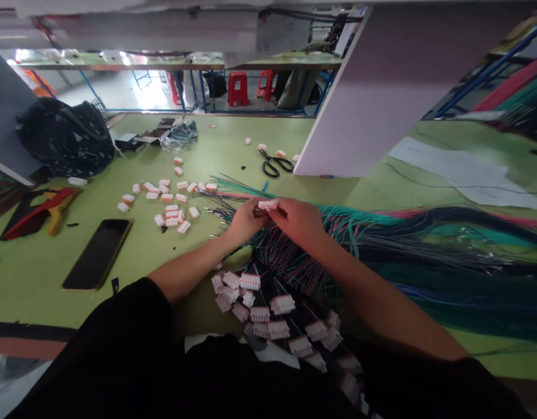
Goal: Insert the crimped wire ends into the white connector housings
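Observation:
A small white connector housing (267, 205) with an orange-red stripe is pinched between my two hands. My left hand (246, 221) has its fingertips closed on the left end. My right hand (300, 222) closes on the right end; whether it also grips a wire is hidden. Under and behind both hands lies a bundle of thin wires (295, 250) in teal, pink and black. Nearer my body, several finished-looking white connectors (250, 281) hang on dark wires. To the left, loose connector housings (171, 214) lie scattered on the green table (207, 137).
Black-handled scissors (275, 166) lie beyond my hands, beside a white upright panel (360, 93). At left are a phone (96, 254), red-and-yellow pliers (45, 212) and a dark patterned bag (65, 137). Long wire bundles (452, 256) stretch to the right, with paper sheets (460, 169) behind.

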Demonstrator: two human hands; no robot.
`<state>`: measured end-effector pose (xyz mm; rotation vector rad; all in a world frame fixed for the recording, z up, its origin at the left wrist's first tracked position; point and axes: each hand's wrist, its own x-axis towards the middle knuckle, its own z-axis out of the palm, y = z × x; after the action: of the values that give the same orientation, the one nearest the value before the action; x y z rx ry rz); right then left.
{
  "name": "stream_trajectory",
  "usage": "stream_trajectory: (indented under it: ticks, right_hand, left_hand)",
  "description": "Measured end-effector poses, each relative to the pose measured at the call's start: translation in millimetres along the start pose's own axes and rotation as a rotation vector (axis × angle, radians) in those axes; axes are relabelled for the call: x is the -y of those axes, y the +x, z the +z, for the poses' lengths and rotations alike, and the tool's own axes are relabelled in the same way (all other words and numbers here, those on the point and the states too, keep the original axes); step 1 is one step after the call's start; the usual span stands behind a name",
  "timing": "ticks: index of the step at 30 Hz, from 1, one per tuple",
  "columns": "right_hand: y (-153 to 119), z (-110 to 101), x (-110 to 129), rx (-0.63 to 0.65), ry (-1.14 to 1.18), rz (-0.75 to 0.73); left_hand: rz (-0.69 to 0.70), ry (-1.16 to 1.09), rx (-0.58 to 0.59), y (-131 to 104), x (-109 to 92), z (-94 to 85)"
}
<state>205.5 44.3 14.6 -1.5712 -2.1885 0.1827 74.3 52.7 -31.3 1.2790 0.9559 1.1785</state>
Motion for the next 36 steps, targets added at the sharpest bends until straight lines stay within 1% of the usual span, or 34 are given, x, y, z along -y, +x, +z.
stream_trajectory:
  ticks: [1,3,5,6,7,8,9,10,11,12,14,16,17,18,19,20,22,24,25,27,28,30,32,34,36]
  right_hand:
    - [0,2,1,0.011,-0.031,0.011]
    - [2,7,0,0.008,-0.025,0.012]
    - [3,9,-6,-0.011,0.023,0.004]
    - [4,9,-9,-0.019,0.051,0.004]
    - [4,9,-11,-0.022,0.081,0.009]
    - [4,9,-12,-0.017,0.112,0.018]
    - [4,10,-13,-0.01,0.145,0.03]
    - [4,10,-14,-0.005,0.182,0.049]
    - [4,12,-14,-0.005,0.225,0.074]
    - [4,14,-14,-0.013,0.27,0.107]
    - [6,20,-15,-0.043,0.364,0.184]
    - [9,24,-17,-0.072,0.439,0.253]
    - [10,24,-18,-0.078,0.46,0.273]
    - [11,23,-20,-0.075,0.466,0.277]
    - [12,21,-20,-0.065,0.461,0.269]
    - [13,18,-21,-0.047,0.45,0.246]
    - [15,9,-20,0.0,0.437,0.161]
    - [17,1,-16,0.039,0.411,0.054]
    - [18,-2,-14,0.051,0.383,0.009]
    - [18,-5,-8,0.063,0.297,-0.039]
    - [17,-5,-5,0.062,0.245,-0.045]
    - [13,-3,-1,0.063,0.131,-0.029]
    - [5,-2,3,0.096,-0.004,0.004]
    - [-3,-2,6,0.161,-0.142,0.02]
    - [-9,-3,9,0.196,-0.299,-0.007]
  left_hand:
    - [0.021,0.044,-0.07,-2,0,3.0]
    - [0.04,0.071,-0.151,-5,-1,5.0]
    - [-0.009,-0.029,-0.181,-4,-3,1.1]
    - [-0.059,-0.118,-0.159,-2,-4,-2.7]
    - [-0.118,-0.215,-0.115,0,-4,-7.0]
    - [-0.189,-0.309,-0.024,4,-3,-11.3]
    - [-0.25,-0.383,0.119,7,-2,-14.9]
    - [-0.287,-0.445,0.213,10,0,-17.4]
    - [-0.306,-0.487,0.255,11,3,-18.3]
    - [-0.307,-0.511,0.263,12,5,-17.8]
    - [-0.244,-0.507,0.181,8,6,-13.8]
    - [-0.106,-0.424,0.088,-1,3,-10.1]
    - [-0.025,-0.352,0.062,-7,0,-9.8]
    - [0.034,-0.267,0.07,-11,-3,-10.8]
    - [0.065,-0.183,0.121,-15,-6,-12.9]
    - [0.072,-0.122,0.189,-18,-9,-15.7]
    - [0.04,-0.107,0.324,-18,-11,-21.0]
    - [-0.003,-0.198,0.265,-14,-9,-22.7]
    - [-0.036,-0.227,0.257,-11,-7,-21.8]
    - [-0.077,-0.231,0.279,-5,-4,-17.2]
    - [-0.071,-0.208,0.251,-3,-2,-14.3]
    - [-0.022,-0.13,0.12,-2,-1,-8.5]
    - [0.029,-0.042,-0.021,-4,-1,-4.5]
    - [0.051,0.022,-0.1,-6,-1,-2.6]
    - [0.048,0.075,-0.124,-7,-1,-2.2]
